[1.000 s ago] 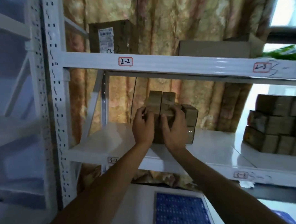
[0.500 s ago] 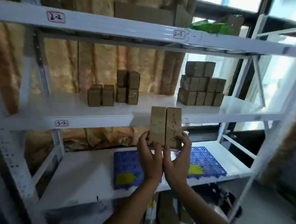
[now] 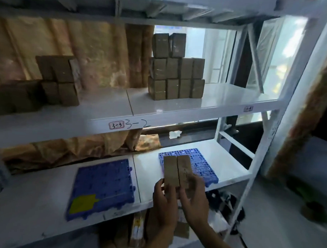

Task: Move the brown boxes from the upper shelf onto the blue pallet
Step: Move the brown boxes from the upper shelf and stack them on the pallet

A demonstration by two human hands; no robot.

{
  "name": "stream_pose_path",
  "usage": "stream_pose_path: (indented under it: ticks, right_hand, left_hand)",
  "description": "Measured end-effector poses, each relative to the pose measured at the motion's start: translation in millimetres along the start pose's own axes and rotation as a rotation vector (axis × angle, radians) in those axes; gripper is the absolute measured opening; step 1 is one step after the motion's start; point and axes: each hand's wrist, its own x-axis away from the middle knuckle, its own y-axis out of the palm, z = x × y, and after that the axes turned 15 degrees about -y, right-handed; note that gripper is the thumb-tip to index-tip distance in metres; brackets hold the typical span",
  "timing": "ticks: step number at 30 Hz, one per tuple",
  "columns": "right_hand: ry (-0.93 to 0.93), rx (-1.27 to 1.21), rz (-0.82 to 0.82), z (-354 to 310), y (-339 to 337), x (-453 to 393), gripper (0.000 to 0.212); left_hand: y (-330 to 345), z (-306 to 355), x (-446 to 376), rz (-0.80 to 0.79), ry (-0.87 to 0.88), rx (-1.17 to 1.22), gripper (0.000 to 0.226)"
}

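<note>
head | left hand (image 3: pixel 162 200) and right hand (image 3: pixel 194 201) clasp two brown boxes (image 3: pixel 176 170) side by side above right blue pallet (image 3: pixel 204 162) | two pallets | ten-box stack (image 3: pixel 176 68) on upper shelf (image 3: pixel 224 100)

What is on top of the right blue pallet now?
Nothing rests on the right pallet where it shows. The two boxes are held in front of it by the left hand and right hand, so the part behind them is hidden.
</note>
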Motion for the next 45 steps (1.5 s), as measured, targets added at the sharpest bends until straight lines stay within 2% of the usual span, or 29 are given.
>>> stream_pose_path:
  ticks: [6, 14, 19, 22, 25, 29, 32, 37, 40, 43, 45]
  right_hand:
    - [0.147, 0.026, -0.086, 104.8, 58.4, -75.6, 0.044]
    - [0.393, -0.017, -0.220, 216.1, 141.8, -185.5, 0.027]
    - [0.505, 0.043, -0.262, 246.0, 154.2, -189.0, 0.017]
    - [0.508, 0.027, -0.284, 250.3, 150.2, -193.4, 0.017]
    - [0.462, 0.045, -0.317, 243.0, 141.7, -200.3, 0.018]
    - [0.372, 0.078, -0.298, 214.5, 115.9, -192.0, 0.024]
    - [0.250, 0.064, -0.356, 173.4, 98.9, -172.4, 0.028]
    - [-0.007, -0.072, -0.481, 68.0, 92.5, -129.9, 0.034]
    - [-0.134, -0.152, -0.503, -21.0, 104.4, -102.5, 0.031]
    - [-0.300, -0.282, -0.539, -121.5, 118.6, -86.2, 0.035]
    - [-0.406, -0.361, -0.515, -176.9, 128.3, -86.1, 0.033]
  left_hand:
    - [67.6, -31.2, -101.6, 0.044, -0.074, -0.131, 0.025]
    - [134.1, -51.0, -258.3, 0.016, -0.190, -0.238, 0.028]
    - [150.4, -78.1, -286.4, 0.001, -0.278, -0.366, 0.028]
    - [155.7, -81.9, -287.0, -0.015, -0.283, -0.366, 0.032]
    - [153.2, -77.1, -287.6, -0.051, -0.272, -0.361, 0.046]
    - [127.5, -63.6, -266.0, -0.060, -0.290, -0.373, 0.062]
    - [93.2, -45.2, -231.9, -0.051, -0.239, -0.334, 0.057]
    - [14.0, 12.2, -152.4, 0.081, -0.204, -0.199, 0.056]
    - [-60.7, 48.6, -108.0, 0.202, -0.042, -0.239, 0.067]
    - [-144.4, 89.7, -79.0, 0.310, 0.159, -0.322, 0.043]
    - [-191.8, 120.2, -70.2, 0.420, 0.330, -0.351, 0.041]
